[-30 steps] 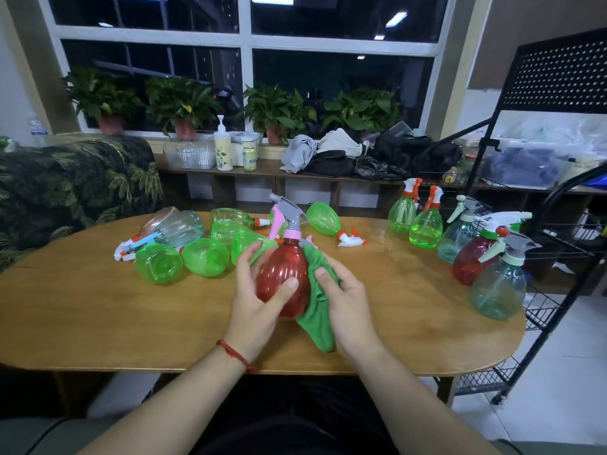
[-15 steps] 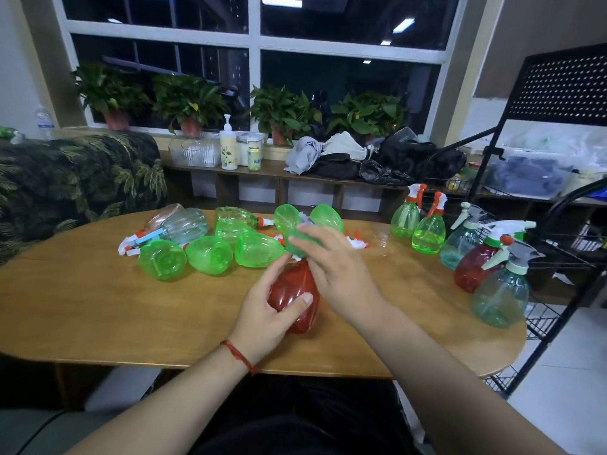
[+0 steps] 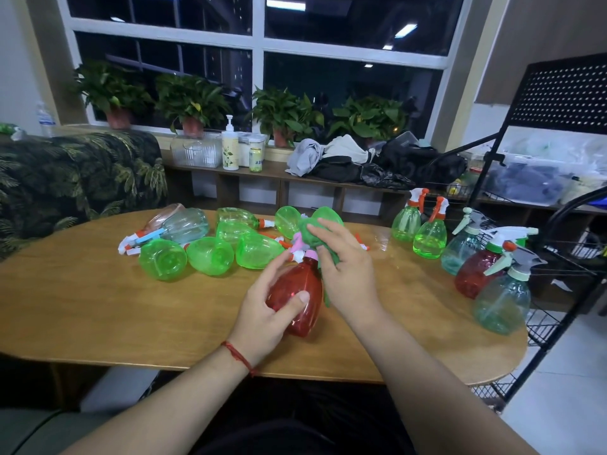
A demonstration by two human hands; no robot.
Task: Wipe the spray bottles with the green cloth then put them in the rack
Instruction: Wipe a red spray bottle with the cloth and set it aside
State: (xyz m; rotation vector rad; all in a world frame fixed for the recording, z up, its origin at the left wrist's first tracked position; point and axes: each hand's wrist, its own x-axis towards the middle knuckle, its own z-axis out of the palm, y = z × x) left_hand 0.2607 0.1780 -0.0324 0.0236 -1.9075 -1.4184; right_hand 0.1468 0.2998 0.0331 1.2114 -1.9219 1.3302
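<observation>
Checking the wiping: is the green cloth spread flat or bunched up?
Bunched up: the right hand grips the green cloth in a wad atop the red bottle.

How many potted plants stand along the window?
4, side by side: leftmost plant, second plant, third plant, rightmost plant, its pot hidden behind clothes.
</observation>
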